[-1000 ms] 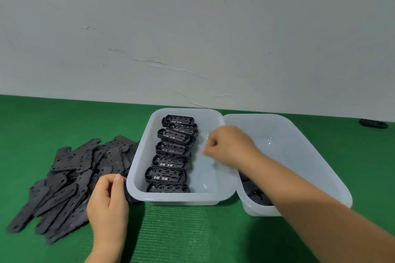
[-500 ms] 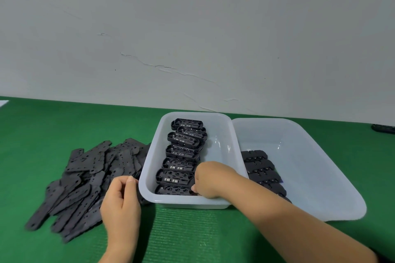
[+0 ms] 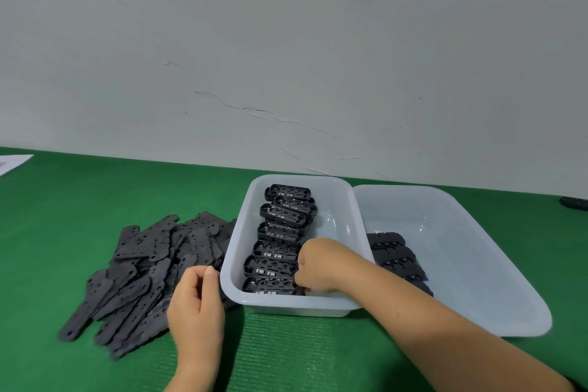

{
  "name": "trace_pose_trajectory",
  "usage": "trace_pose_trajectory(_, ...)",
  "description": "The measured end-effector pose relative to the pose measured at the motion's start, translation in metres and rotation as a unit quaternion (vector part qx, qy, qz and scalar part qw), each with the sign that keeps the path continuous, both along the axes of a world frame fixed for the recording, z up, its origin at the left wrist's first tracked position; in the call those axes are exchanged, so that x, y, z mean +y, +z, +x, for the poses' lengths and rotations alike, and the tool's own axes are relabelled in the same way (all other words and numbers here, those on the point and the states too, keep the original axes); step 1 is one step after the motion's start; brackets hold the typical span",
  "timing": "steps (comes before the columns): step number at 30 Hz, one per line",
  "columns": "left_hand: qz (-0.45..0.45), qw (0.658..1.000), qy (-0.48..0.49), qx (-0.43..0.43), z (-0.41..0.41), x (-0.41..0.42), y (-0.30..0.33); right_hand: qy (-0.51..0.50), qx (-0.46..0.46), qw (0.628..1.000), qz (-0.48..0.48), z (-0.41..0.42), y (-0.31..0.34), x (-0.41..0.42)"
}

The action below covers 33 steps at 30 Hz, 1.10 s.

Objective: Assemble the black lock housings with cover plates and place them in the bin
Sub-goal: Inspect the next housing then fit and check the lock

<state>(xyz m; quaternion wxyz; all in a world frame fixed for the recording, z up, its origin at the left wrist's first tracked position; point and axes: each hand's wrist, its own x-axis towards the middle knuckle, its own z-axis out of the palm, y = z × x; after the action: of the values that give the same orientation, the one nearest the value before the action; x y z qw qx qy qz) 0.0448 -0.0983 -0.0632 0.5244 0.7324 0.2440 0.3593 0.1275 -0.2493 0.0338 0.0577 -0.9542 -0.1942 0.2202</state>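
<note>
— What changes at the left bin (image 3: 235,251)?

— My right hand (image 3: 319,267) has come down from the bin's middle to its near end. Its fingers curl on the nearest lock housing (image 3: 269,286) of the row.

— And the left hand (image 3: 197,305)?

— Just beside this bin, over the cover plates (image 3: 143,267). It looks curled; I cannot tell if it holds one. I judge the pick-up starts now.

Right hand (image 3: 319,267) grips nearest housing (image 3: 270,285) in bin (image 3: 286,307).

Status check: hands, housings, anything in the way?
Right hand gripping nearest housing in left bin. Left hand at cover plates, grip unclear. Nothing in the way.
</note>
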Motion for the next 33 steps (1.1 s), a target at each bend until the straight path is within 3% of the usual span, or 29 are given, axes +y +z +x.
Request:
trace_pose_trajectory(7,-0.027,0.995,0.043,-0.082,-0.015,-0.001,0.014,0.018,-0.036,0.999,0.013,-0.014,0.049,-0.015)
trace_pose_trajectory(10,0.123,0.982,-0.061,-0.128,-0.032,-0.007,0.037,0.022,-0.057,0.997,0.037,-0.026,0.071,-0.030)
trace_pose_trajectory(13,0.248,0.940,-0.215,-0.096,-0.044,-0.017,0.049,0.027,-0.053,0.996,0.066,-0.040,0.082,-0.046)
trace_pose_trajectory(16,0.245,0.928,-0.271,-0.073,-0.053,-0.028,0.053,0.036,-0.057,0.995,0.078,-0.057,0.085,-0.057)
trace_pose_trajectory(22,0.226,0.930,-0.261,-0.123,-0.058,-0.034,0.056,0.037,-0.093,0.989,0.110,-0.075,0.074,-0.073)
trace_pose_trajectory(26,0.213,0.931,-0.267,-0.128,-0.062,-0.033,0.063,0.001,-0.154,0.973,0.170,-0.086,0.067,-0.088)
trace_pose_trajectory(28,0.219,0.929,-0.269,-0.130,-0.064,-0.032,0.068,-0.013,-0.135,0.960,0.244,-0.093,0.065,-0.095)
trace_pose_trajectory(31,0.227,0.923,-0.276,-0.141,-0.066,-0.033,0.076,0.036,-0.100,0.956,0.274,-0.106,0.058,-0.097)
trace_pose_trajectory(33,0.234,0.918,-0.284,-0.149,-0.067,-0.034,0.081,0.085,-0.160,0.943,0.280,-0.110,0.051,-0.098)
